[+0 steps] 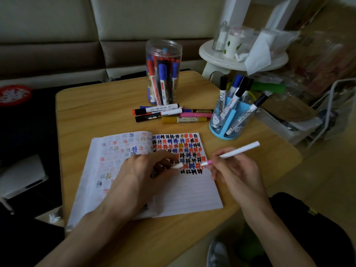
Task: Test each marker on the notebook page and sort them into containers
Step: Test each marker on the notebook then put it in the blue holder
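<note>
While right hand (233,170) grips the marker (238,150) and left hand (142,170) pinches its cap (177,166), I judge testing underway; next, tip onto page (192,189).

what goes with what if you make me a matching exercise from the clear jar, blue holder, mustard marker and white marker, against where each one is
Things:
1. clear jar
2. blue holder
3. mustard marker
4. white marker

Places:
a. held in the right hand
b. lying flat on the table
c. upright at the table's far edge
d. upright by the table's right edge

Pairs: 1-c, 2-d, 3-b, 4-a
</note>
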A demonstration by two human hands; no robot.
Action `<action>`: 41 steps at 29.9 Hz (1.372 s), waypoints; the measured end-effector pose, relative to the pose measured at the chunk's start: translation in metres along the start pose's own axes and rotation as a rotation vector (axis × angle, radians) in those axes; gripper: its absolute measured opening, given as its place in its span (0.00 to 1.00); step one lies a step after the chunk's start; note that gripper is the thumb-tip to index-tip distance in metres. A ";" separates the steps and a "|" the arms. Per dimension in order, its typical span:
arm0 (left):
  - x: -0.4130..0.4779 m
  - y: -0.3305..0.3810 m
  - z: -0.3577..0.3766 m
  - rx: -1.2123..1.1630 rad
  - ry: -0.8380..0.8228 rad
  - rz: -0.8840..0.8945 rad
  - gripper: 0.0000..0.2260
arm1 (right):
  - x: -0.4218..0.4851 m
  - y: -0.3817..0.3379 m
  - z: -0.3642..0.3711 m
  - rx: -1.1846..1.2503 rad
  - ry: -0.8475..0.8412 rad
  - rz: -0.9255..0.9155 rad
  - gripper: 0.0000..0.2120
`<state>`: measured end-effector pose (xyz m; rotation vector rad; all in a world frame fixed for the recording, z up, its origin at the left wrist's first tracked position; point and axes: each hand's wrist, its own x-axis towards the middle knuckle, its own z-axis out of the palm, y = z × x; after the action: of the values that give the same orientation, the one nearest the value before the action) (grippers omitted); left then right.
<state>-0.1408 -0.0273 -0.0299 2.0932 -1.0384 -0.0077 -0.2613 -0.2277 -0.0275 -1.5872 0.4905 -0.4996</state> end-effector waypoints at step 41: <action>0.019 0.049 0.030 -0.168 -0.178 0.092 0.20 | -0.024 -0.007 -0.046 0.043 0.095 -0.076 0.05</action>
<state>-0.1713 -0.0772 -0.0130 1.9166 -1.1968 -0.2312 -0.3079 -0.2504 -0.0183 -1.5503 0.4894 -0.6415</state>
